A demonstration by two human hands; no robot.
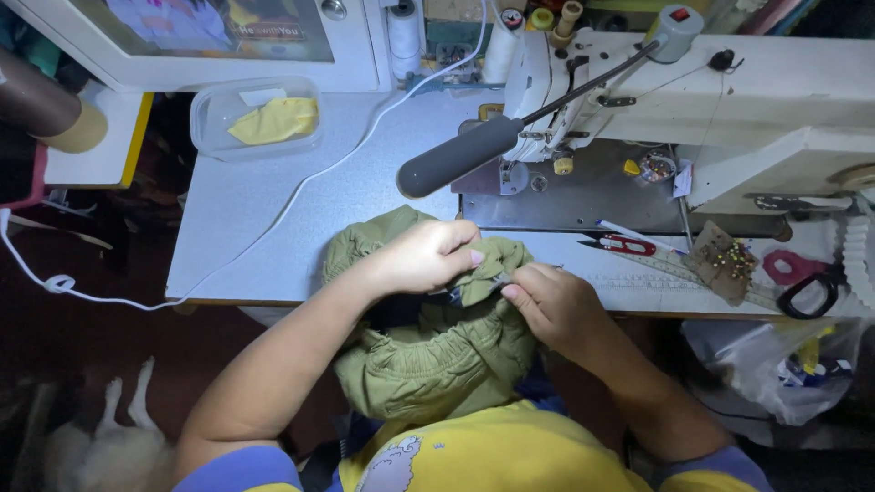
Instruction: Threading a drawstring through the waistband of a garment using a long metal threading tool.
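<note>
An olive-green gathered garment (428,355) lies bunched over the table's front edge and into my lap. My left hand (424,255) is closed around a fold of it at the top. My right hand (551,305) pinches the same fold from the right, fingertips almost meeting the left hand's. A small dark part shows between the two hands; I cannot tell what it is. The white sewing machine (729,100) stands behind, to the right, with its metal bed (583,196) just beyond the hands.
A dark lamp head (456,157) on an arm hangs over the table (246,228). A clear tub with yellow cloth (260,117) sits back left. A white cable (301,196) crosses the table. Red snips (624,243), a pin cushion (723,260) and black scissors (811,293) lie right.
</note>
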